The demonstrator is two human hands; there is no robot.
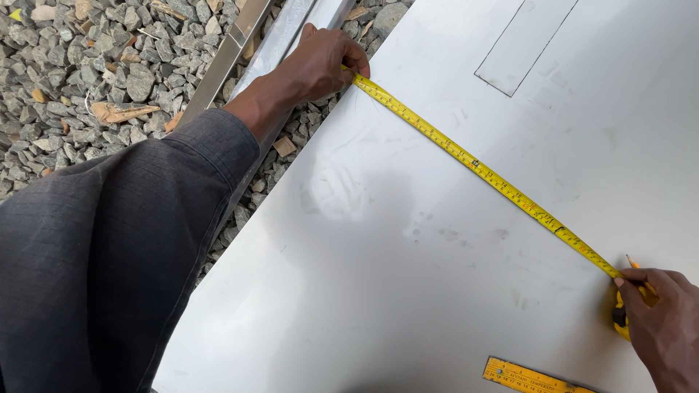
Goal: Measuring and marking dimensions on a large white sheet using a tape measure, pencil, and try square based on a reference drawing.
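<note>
Grey crushed-stone gravel (87, 65) with a few wood chips fills the upper left of the frame, and two long silvery metal channel bars (255, 44) lie on it, running from the top edge down toward the middle. Most of the remaining view is a large flat sheet of pale grey metal (408, 291), smudged in places, with a thin scribed rectangle outline (526, 44) near the top.

Across the sheet, from upper middle to lower right, stretches a yellow measuring tape with black markings (473, 164). The left hand (324, 65), coming out of a dark grey sleeve (109, 255), is curled over the sheet's upper-left edge, its fingertips pressing the tape's end down there. The right hand (662, 327), at the lower right corner, is closed around the yellow tape case (620, 319), mostly hidden under the fingers, and also grips a yellow pencil (635, 263) whose tip pokes out just beside the tape. A yellow wooden ruler (531, 377) lies flat on the sheet at the bottom edge, near the right hand but apart from it.
</note>
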